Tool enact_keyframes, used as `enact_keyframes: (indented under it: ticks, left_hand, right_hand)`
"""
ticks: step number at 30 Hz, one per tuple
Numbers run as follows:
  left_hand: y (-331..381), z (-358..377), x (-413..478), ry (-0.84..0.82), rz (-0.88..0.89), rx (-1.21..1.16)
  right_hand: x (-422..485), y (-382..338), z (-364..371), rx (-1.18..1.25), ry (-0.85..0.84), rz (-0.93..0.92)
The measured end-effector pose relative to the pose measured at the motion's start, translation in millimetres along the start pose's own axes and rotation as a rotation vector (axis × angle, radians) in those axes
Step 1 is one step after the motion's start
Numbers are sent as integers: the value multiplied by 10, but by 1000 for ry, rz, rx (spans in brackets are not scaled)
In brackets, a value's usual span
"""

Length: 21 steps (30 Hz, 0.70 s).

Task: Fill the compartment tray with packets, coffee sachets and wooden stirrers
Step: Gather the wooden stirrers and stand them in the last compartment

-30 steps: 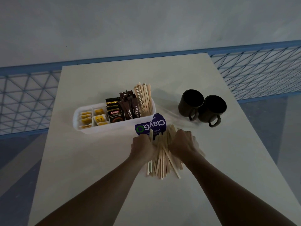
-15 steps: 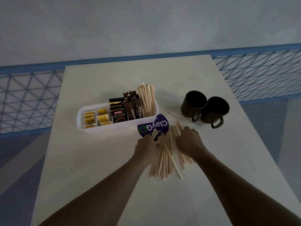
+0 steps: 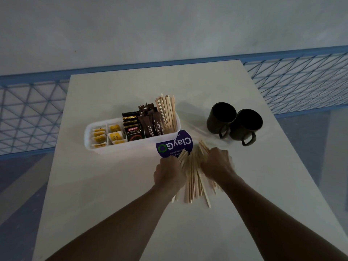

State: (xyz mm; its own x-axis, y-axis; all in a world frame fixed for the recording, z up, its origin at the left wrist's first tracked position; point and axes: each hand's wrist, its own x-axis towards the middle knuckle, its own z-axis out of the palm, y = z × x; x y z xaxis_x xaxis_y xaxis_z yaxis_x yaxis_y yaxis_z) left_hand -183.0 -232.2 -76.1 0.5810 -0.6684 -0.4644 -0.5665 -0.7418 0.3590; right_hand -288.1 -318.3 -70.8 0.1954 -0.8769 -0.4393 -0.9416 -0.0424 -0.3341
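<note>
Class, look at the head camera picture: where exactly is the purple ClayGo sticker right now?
The purple ClayGo sticker lies flat on the table, just in front of the right end of the white compartment tray, with the loose wooden stirrers partly overlapping its near edge.

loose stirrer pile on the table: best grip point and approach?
Grip the loose stirrers around their middle, squeezing in from both long sides as the left hand and right hand do. They lie flat, fanned at both ends, so an end grip would likely spill them.

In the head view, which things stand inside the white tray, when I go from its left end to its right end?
Yellow packets → black Kopiko sachets → brown City Cafe sticks → wooden stirrers, all inside the white tray.
</note>
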Motion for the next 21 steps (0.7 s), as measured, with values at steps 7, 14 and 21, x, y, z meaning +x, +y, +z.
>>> enact_keyframes:
  ticks: [7,14,21]
  left_hand:
    - [-48,-61,66,-29,-14,-90]
    - [-60,-212,170,-79,-43,-174]
    - [61,-476,209,-264,-64,-295]
  right_hand:
    - [33,15,-27,35,-39,0]
    - [44,-1,-120,45,-45,-42]
    - [68,-110,-256,-2,-123,-97]
